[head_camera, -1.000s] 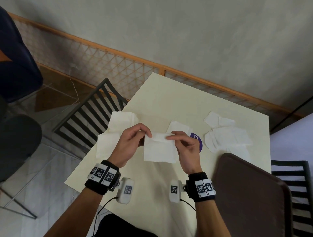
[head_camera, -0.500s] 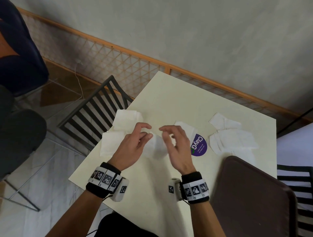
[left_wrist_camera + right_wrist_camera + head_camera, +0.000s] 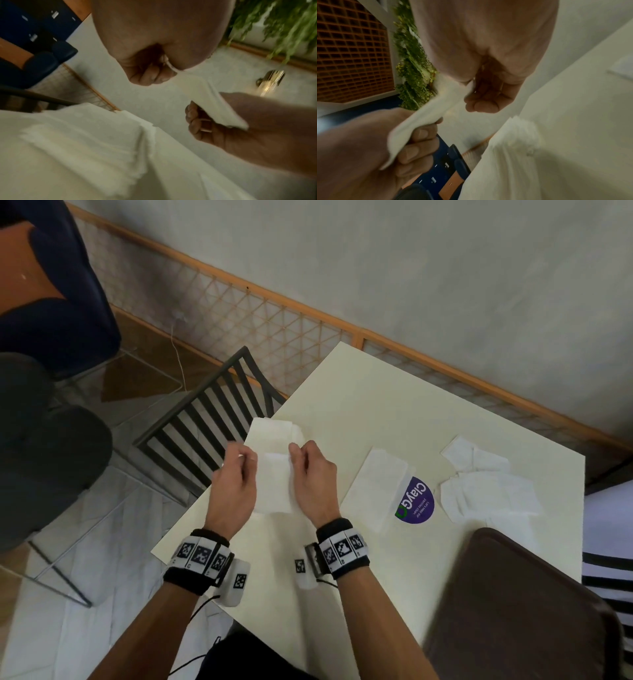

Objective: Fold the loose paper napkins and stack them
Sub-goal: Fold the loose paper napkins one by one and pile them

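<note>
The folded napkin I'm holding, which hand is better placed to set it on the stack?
Left, probably. Both hands pinch the folded napkin, but the left hand hangs nearer the stack at the table's left edge; the right hand is on the far side.

Both forearms are bare, without sleeves. Each wrist carries a black band (image 3: 197,558) with white square tags printed in black patterns. A small white camera box (image 3: 236,582) with thin black cable hangs at each band.

we count: hands 2 (left hand (image 3: 236,484), right hand (image 3: 313,477)) | held napkin (image 3: 274,484) 1 | table (image 3: 394,419) 1 | purple sticker (image 3: 416,501) 1 | slatted chair (image 3: 209,419) 1
</note>
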The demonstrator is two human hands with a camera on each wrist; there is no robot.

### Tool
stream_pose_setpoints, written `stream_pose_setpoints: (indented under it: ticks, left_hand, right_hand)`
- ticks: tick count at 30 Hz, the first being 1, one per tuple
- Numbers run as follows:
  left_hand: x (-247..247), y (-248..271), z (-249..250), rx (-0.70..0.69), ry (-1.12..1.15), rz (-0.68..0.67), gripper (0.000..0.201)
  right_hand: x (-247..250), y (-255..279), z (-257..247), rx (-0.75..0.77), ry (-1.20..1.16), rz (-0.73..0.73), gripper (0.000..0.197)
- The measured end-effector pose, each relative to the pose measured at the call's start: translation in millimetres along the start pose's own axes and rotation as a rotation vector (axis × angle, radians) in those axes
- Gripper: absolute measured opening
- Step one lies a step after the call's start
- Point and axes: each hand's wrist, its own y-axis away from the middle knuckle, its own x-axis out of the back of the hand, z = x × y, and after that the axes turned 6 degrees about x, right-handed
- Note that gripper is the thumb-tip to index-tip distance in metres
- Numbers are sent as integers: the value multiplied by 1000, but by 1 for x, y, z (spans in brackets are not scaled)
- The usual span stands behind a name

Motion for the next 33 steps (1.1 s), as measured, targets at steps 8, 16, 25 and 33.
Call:
stream_pose_setpoints:
  ticks: [8, 16, 25, 33]
  left_hand:
    - [0, -34, -66, 256, -383, 27, 16]
    - [-18, -20, -64, 170, -598, 81, 39]
    - [-75, 18, 30, -149, -63, -356, 19]
    - [-128, 42, 69, -229, 18, -652, 21]
  right_hand:
    - [-71, -21, 13, -185, 11, -192, 9]
    - [-30, -8, 17, -105, 250, -191, 21]
    - [174, 21, 120, -362, 563, 181, 22]
    - [258, 30, 196, -705, 723, 67, 60]
